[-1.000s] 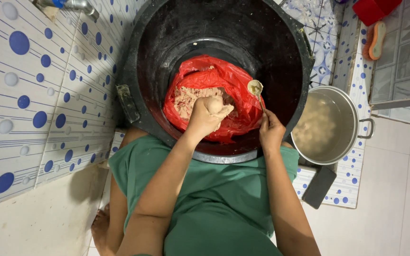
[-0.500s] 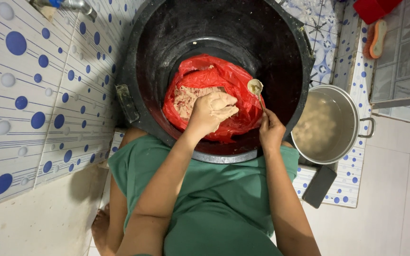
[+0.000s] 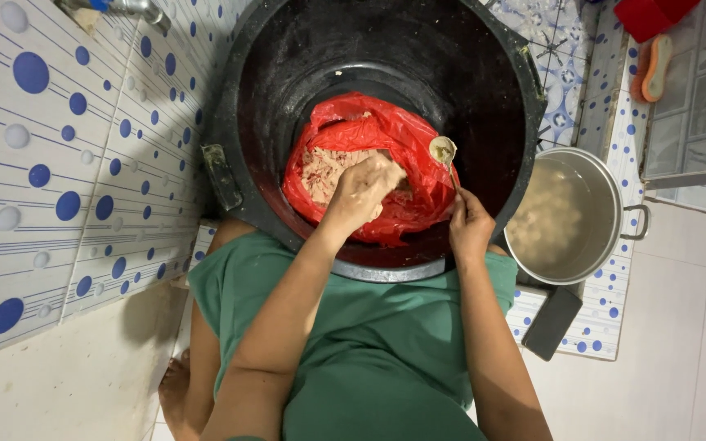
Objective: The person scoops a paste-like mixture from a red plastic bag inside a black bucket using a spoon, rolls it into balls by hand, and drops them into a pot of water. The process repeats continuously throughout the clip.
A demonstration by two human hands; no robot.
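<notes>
We look straight down on our two hands at a big black tub (image 3: pixel 288 98). Our left hand (image 3: pixel 361 192) lies palm down in the open mouth of a red plastic bag (image 3: pixel 386 135), its fingers curled together on a pale pinkish paste (image 3: pixel 324 167) that fills the bag. The fingertips sink into the paste, so we cannot tell how much of it they grip. Most of the paste is hidden under that hand and under the folds of the bag; only a patch shows just beyond the knuckles.

Our right hand (image 3: pixel 469 224) sits at the near rim of the tub, closed around the handle of a spoon (image 3: pixel 443 151). The handle is thin and largely covered by the fingers; the bowl stands up past them, smeared with the same paste, touching the bag's edge.

Just outside the right hand stands a metal pot (image 3: pixel 606 188) of cloudy water with pale round lumps in it, too blurred to name. Near its lower side lies a dark flat thing (image 3: pixel 553 322), partly under the pot. Our green shirt (image 3: pixel 386 359) hides the tub's near base. A brush (image 3: pixel 651 69) and a red thing (image 3: pixel 651 15) at the far corner are cut off by the frame.
</notes>
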